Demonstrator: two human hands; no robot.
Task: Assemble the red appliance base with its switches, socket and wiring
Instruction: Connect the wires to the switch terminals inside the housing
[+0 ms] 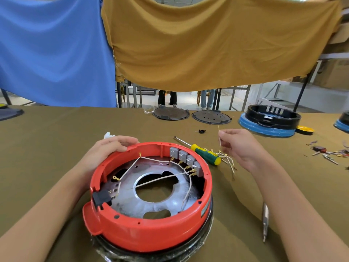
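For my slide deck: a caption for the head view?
Left hand steadies the red base; right hand pinches a wire.

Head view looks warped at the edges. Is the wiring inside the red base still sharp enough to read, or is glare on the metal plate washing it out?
Head view: wide-angle bending curves the table edge; white wires in the red base read sharp; metal plate shows mild sheen, not washing out.

Left grip [111,146] curled; right grip [236,144] pinching

Both forearms ran off the bottom edge. The loose parts [328,151] at far right were too small to tell, and a blue-wrapped base [342,123] was cut by the right edge.
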